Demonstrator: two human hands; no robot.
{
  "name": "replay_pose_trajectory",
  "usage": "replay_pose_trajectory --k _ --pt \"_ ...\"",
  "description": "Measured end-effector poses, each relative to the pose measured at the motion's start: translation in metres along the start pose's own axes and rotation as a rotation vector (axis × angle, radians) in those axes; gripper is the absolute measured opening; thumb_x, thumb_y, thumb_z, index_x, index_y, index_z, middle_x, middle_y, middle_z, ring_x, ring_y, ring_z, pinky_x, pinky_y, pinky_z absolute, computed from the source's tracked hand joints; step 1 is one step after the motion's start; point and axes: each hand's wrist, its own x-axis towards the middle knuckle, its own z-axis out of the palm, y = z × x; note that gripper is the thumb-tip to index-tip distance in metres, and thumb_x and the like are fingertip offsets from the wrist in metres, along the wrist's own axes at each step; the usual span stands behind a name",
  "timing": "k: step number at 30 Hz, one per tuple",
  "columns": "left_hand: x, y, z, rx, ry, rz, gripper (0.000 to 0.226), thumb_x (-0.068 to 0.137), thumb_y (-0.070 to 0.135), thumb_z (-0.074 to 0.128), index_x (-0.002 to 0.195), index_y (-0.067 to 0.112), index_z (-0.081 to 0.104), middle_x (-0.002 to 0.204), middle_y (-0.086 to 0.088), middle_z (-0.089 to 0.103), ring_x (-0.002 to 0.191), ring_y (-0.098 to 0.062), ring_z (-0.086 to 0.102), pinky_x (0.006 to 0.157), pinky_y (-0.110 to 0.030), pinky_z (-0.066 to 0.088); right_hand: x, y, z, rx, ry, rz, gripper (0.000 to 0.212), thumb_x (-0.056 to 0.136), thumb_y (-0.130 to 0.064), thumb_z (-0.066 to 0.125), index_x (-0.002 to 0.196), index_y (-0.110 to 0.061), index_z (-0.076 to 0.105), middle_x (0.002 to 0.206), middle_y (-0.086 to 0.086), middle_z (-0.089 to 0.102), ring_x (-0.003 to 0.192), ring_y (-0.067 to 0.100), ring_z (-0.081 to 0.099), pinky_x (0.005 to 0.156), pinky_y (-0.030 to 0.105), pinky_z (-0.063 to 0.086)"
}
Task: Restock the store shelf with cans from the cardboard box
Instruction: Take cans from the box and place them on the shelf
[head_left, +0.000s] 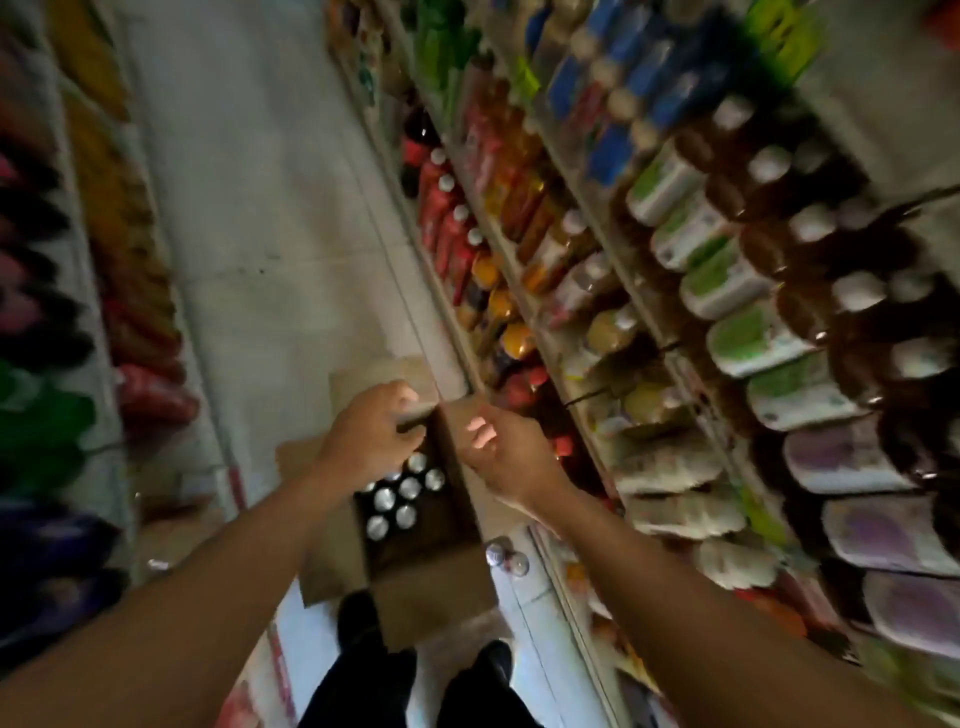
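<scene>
An open cardboard box stands on the floor in front of my feet. Several dark cans with silver tops stand upright in its far left part. My left hand is over the box's far end, fingers curled round a can that is mostly hidden and blurred. My right hand hovers above the box's right flap, fingers loosely curled, holding nothing. The store shelf runs along the right side.
Two cans stand by the shelf's base to the right of the box. The right shelves hold bottles and green and purple packs. Another rack of bags lines the left. Pale floor stretches ahead between them.
</scene>
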Motion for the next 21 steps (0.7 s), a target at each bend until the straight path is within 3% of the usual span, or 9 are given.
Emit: replay_pose_trajectory --k 3,7,10,12,15,18,21 --pt "-0.034 -0.073 0.053 -0.013 -0.100 -0.180 0.031 0.077 0.021 0.070 0.103 0.006 0.065 0.093 -0.012 0.068 0.092 -0.033 0.067 0.079 -0.033 0.048 0.011 0.065 0.080 -0.052 -0.109 0.103 0.027 0.073 -0.023 0.074 0.097 -0.012 0.066 0.092 0.011 0.073 0.090 0.030 0.068 0.079 0.035 0.054" --pt "-0.063 -0.169 0.133 -0.030 -0.147 -0.408 0.049 0.073 0.019 0.076 0.111 -0.008 0.059 0.108 -0.027 0.063 0.106 -0.040 0.061 0.085 -0.036 0.044 0.038 0.134 0.175 -0.086 -0.229 0.151 0.035 0.070 -0.017 0.079 0.101 -0.010 0.067 0.098 0.012 0.073 0.096 0.028 0.067 0.080 0.028 0.048" --pt "-0.076 -0.223 0.202 -0.044 -0.168 -0.494 0.066 0.074 0.026 0.077 0.130 -0.001 0.052 0.129 -0.020 0.055 0.123 -0.034 0.052 0.100 -0.033 0.039 0.068 0.194 0.254 -0.125 -0.311 0.142 0.039 0.067 -0.021 0.082 0.101 -0.013 0.064 0.098 0.010 0.070 0.097 0.028 0.067 0.080 0.029 0.049" --pt "-0.074 -0.232 0.227 -0.047 -0.172 -0.487 0.060 0.081 0.021 0.075 0.133 0.007 0.051 0.135 -0.013 0.052 0.125 -0.027 0.050 0.101 -0.028 0.037 0.082 0.217 0.285 -0.166 -0.355 0.102 0.046 0.066 -0.020 0.083 0.107 -0.014 0.064 0.104 0.010 0.070 0.102 0.029 0.067 0.085 0.032 0.051" --pt "-0.057 -0.263 0.271 -0.066 -0.153 -0.454 0.053 0.081 0.021 0.073 0.129 0.010 0.054 0.130 -0.012 0.055 0.120 -0.026 0.053 0.098 -0.029 0.042 0.110 0.248 0.348 -0.275 -0.455 -0.011 0.072 0.069 -0.023 0.084 0.134 -0.014 0.056 0.131 0.011 0.062 0.121 0.029 0.057 0.101 0.032 0.045" --pt "-0.040 -0.285 0.301 -0.028 -0.192 -0.413 0.055 0.082 0.023 0.069 0.133 0.012 0.051 0.134 -0.009 0.053 0.123 -0.024 0.051 0.101 -0.029 0.042 0.132 0.267 0.393 -0.356 -0.523 0.016 0.089 0.073 -0.035 0.083 0.149 -0.023 0.037 0.143 0.014 0.051 0.131 0.033 0.047 0.109 0.038 0.039" --pt "-0.021 -0.303 0.319 0.019 -0.194 -0.380 0.048 0.082 0.022 0.066 0.128 0.014 0.053 0.124 -0.007 0.057 0.116 -0.025 0.056 0.096 -0.033 0.047 0.155 0.285 0.432 -0.359 -0.538 0.076 0.093 0.079 -0.032 0.079 0.154 -0.019 0.026 0.151 0.014 0.042 0.139 0.033 0.038 0.114 0.038 0.033"
